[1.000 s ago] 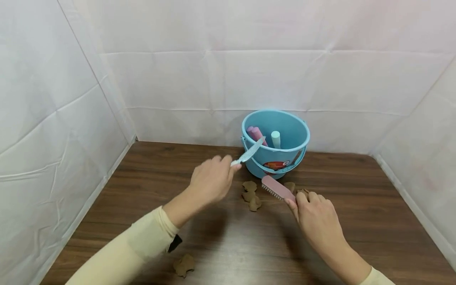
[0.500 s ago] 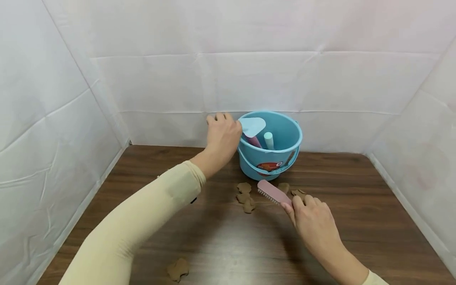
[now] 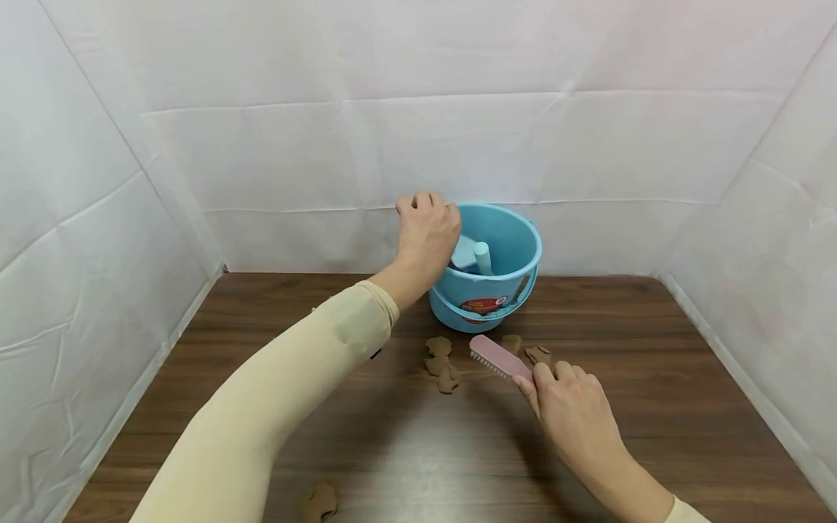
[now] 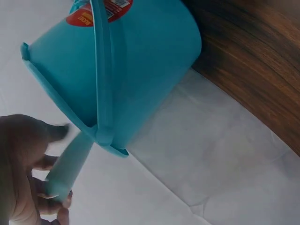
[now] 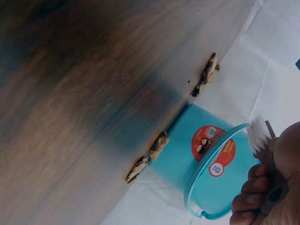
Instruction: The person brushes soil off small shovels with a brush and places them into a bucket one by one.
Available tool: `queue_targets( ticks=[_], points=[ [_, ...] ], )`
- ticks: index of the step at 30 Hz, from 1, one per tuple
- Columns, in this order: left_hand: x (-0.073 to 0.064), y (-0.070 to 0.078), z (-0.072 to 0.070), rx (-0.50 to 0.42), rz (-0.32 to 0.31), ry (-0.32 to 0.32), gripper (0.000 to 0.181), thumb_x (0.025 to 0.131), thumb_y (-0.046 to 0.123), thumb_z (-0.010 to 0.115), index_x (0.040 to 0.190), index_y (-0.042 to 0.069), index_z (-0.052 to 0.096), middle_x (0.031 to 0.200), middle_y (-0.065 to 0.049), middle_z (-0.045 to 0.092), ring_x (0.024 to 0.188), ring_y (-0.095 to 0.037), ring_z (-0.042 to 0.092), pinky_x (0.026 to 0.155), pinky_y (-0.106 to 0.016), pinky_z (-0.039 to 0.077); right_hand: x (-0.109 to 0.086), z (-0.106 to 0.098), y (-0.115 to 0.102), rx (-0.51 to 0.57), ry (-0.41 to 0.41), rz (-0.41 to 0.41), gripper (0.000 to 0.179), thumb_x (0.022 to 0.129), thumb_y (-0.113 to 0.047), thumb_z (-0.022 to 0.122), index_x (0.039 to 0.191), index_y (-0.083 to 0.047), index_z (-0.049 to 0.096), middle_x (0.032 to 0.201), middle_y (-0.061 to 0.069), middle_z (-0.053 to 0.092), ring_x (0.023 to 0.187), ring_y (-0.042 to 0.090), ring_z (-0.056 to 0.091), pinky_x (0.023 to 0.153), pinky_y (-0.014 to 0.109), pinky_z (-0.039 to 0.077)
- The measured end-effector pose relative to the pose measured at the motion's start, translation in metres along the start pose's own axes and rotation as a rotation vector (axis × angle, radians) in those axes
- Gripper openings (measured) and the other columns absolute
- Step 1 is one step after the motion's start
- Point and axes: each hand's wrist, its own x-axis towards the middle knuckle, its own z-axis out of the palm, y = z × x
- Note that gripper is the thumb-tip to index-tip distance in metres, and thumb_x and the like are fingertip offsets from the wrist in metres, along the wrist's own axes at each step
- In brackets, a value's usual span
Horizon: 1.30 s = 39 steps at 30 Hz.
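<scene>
In the head view my left hand [image 3: 428, 231] is at the left rim of a blue bucket [image 3: 447, 305]. It holds a light blue toy shovel, whose blade [image 3: 464, 252] is down inside the bucket. The left wrist view has its handle [image 4: 72, 164] slanting out over the rim, fingers curled behind it and the blurred thumb apart. My right hand [image 3: 578, 410] grips a pink brush [image 3: 500, 357], bristles downward, above the table in front of the bucket. Another pale blue handle [image 3: 482, 258] stands in the bucket; the pink and purple ones are mostly hidden.
Flat brown clumps [image 3: 439, 347] lie in front of the bucket, with others [image 3: 538, 354] near the brush and one [image 3: 320, 501] at the front edge. White cloth walls [image 3: 314, 160] enclose the brown wooden table [image 3: 418, 465]. The bucket's bail [image 3: 497, 314] hangs down in front.
My left hand has moved up to the bucket's left rim, and the shovel has turned and gone down blade first into the bucket. My right hand still holds the brush, nearly in place.
</scene>
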Motion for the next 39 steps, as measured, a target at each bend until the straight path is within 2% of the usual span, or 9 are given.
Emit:
queue_targets(
  ticks=[4, 14, 17, 21, 24, 28, 32, 35, 39],
  points=[
    [-0.006, -0.005, 0.001, -0.05, -0.011, 0.078, 0.051, 0.1, 0.06, 0.049, 0.113, 0.012, 0.062, 0.107, -0.014, 0.06, 0.098, -0.031, 0.052, 0.078, -0.047, 0.045, 0.001, 0.0, 0.001, -0.004, -0.012, -0.002, 0.064, 0.11, -0.051, 0.025, 0.069, -0.006, 0.045, 0.057, 0.004, 0.031, 0.046, 0.022, 0.032, 0.044, 0.034, 0.026],
    [-0.017, -0.018, 0.004, -0.133, -0.034, -0.017, 0.06, 0.099, 0.067, 0.042, 0.12, 0.014, 0.06, 0.118, -0.016, 0.059, 0.11, -0.034, 0.054, 0.087, -0.055, 0.046, 0.006, -0.001, 0.004, -0.019, -0.008, -0.012, 0.065, 0.11, -0.05, 0.023, 0.069, -0.004, 0.045, 0.057, 0.005, 0.03, 0.045, 0.021, 0.03, 0.043, 0.034, 0.025],
    [-0.032, -0.024, 0.005, -0.197, -0.049, -0.064, 0.06, 0.099, 0.068, 0.041, 0.12, 0.016, 0.06, 0.113, -0.014, 0.058, 0.107, -0.033, 0.052, 0.087, -0.058, 0.046, 0.006, -0.001, 0.006, -0.046, -0.028, -0.014, 0.067, 0.11, -0.049, 0.02, 0.067, -0.004, 0.042, 0.056, 0.004, 0.029, 0.044, 0.021, 0.03, 0.042, 0.034, 0.026],
    [-0.067, -0.029, 0.007, -0.283, -0.058, -0.123, 0.062, 0.098, 0.071, 0.04, 0.121, 0.017, 0.058, 0.106, -0.013, 0.057, 0.101, -0.033, 0.051, 0.08, -0.057, 0.046, 0.0, -0.001, 0.011, -0.093, -0.091, -0.009, 0.066, 0.111, -0.046, 0.018, 0.067, -0.003, 0.041, 0.055, 0.005, 0.032, 0.043, 0.022, 0.035, 0.04, 0.036, 0.03],
    [-0.098, -0.03, 0.014, -0.353, -0.069, -0.17, 0.065, 0.098, 0.072, 0.038, 0.126, 0.017, 0.057, 0.112, -0.014, 0.058, 0.104, -0.035, 0.052, 0.079, -0.056, 0.047, -0.008, -0.004, 0.015, -0.124, -0.153, 0.013, 0.054, 0.109, -0.037, 0.041, 0.068, -0.002, 0.043, 0.055, 0.007, 0.036, 0.043, 0.024, 0.039, 0.039, 0.039, 0.035],
    [-0.139, -0.032, 0.025, -0.448, -0.086, -0.269, 0.069, 0.098, 0.073, 0.035, 0.132, 0.016, 0.056, 0.124, -0.015, 0.058, 0.114, -0.037, 0.054, 0.082, -0.058, 0.048, -0.017, -0.009, 0.019, -0.142, -0.288, 0.06, 0.042, 0.094, -0.022, 0.068, 0.067, -0.002, 0.043, 0.054, 0.008, 0.04, 0.043, 0.023, 0.044, 0.038, 0.04, 0.039],
    [-0.168, -0.034, 0.032, -0.515, -0.109, -0.353, 0.068, 0.099, 0.071, 0.038, 0.13, 0.015, 0.059, 0.121, -0.014, 0.059, 0.111, -0.037, 0.055, 0.08, -0.056, 0.047, -0.019, -0.015, 0.018, -0.066, -0.524, 0.152, 0.038, 0.097, -0.016, 0.064, 0.067, -0.005, 0.044, 0.055, 0.005, 0.043, 0.045, 0.019, 0.046, 0.037, 0.037, 0.04],
    [-0.179, -0.034, 0.035, -0.543, -0.124, -0.372, 0.065, 0.099, 0.07, 0.04, 0.128, 0.014, 0.06, 0.117, -0.013, 0.06, 0.107, -0.035, 0.056, 0.078, -0.054, 0.047, -0.016, -0.017, 0.015, 0.006, -0.694, 0.241, 0.037, 0.099, -0.015, 0.056, 0.065, -0.01, 0.043, 0.055, 0.002, 0.042, 0.047, 0.017, 0.044, 0.037, 0.036, 0.038],
    [-0.184, -0.031, 0.036, -0.568, -0.131, -0.37, 0.065, 0.1, 0.069, 0.04, 0.127, 0.014, 0.061, 0.117, -0.013, 0.06, 0.105, -0.034, 0.056, 0.079, -0.054, 0.047, -0.012, -0.011, 0.012, 0.038, -0.799, 0.262, 0.041, 0.098, -0.018, 0.053, 0.06, -0.015, 0.039, 0.055, -0.002, 0.034, 0.048, 0.014, 0.034, 0.039, 0.033, 0.032]
  ],
)
